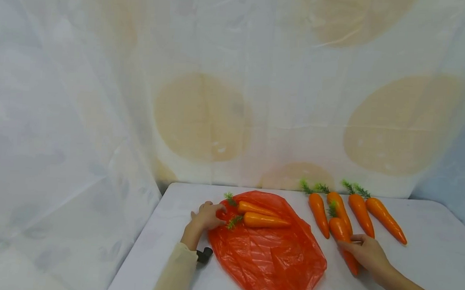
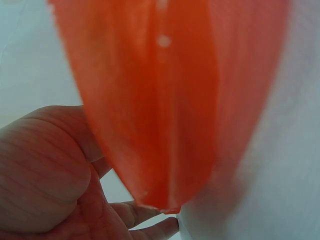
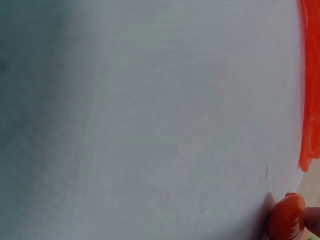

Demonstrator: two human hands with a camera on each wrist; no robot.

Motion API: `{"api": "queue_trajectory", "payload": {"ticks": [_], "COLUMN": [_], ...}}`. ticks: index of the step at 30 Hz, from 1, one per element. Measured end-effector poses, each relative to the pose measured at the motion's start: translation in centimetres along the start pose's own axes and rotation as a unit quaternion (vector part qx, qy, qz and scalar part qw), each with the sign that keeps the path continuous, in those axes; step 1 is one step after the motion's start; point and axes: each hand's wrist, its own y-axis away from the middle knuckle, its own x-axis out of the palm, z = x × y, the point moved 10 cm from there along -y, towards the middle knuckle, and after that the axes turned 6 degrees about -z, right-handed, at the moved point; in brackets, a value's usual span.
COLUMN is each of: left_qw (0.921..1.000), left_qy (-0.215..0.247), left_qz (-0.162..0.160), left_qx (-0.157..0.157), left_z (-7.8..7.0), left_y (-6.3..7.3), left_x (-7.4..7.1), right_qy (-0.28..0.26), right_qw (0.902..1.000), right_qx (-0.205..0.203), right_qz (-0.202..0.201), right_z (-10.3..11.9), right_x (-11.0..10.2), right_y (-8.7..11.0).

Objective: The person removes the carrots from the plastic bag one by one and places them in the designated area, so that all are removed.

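A red plastic bag (image 1: 266,261) lies spread on the white table. Two orange carrots with green tops, a front one (image 1: 266,220) and a back one (image 1: 258,208), lie side by side at the bag's upper part, tops to the left. My left hand (image 1: 207,216) holds the bag's left edge beside those tops; in the left wrist view the red film (image 2: 150,110) covers part of the thumb and fingers. On the right, my right hand (image 1: 368,254) grips the lower half of another carrot (image 1: 339,227), its tip toward me. That carrot's orange end (image 3: 287,217) shows in the right wrist view.
Several more carrots (image 1: 385,218) lie in a row behind the right hand, tops toward the back. A dark object (image 1: 204,255) is by the left wrist. A pale curtain with tan spots (image 1: 202,117) hangs behind the white table (image 1: 418,270).
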Motion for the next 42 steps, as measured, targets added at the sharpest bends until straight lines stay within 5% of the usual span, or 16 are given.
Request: {"api": "queue_trajectory", "payload": {"ticks": [16, 25, 33, 42], "left_qw": [1.0, 1.0, 1.0, 1.0], "left_qy": [-0.001, -0.001, 0.0, 0.005], "left_qz": [-0.002, -0.008, -0.007, 0.0], "left_qx": [0.0, 0.001, -0.003, -0.004], "left_z": [0.0, -0.1, -0.1, 0.1], "left_y": [0.0, 0.0, 0.0, 0.1], "left_x": [-0.2, -0.7, -0.6, 0.0], "right_qy": [0.015, 0.034, 0.03, 0.031], "right_qw": [0.9997, 0.9962, 0.9816, 0.9733], "right_qx": [-0.015, -0.08, -0.186, -0.227], "right_qz": [0.015, -0.007, -0.03, -0.01], "right_z": [0.5, 2.2, 6.1, 9.5], "right_x": [-0.2, -1.9, -3.3, -2.6], "right_y": [0.0, 0.6, 1.1, 1.8]}}
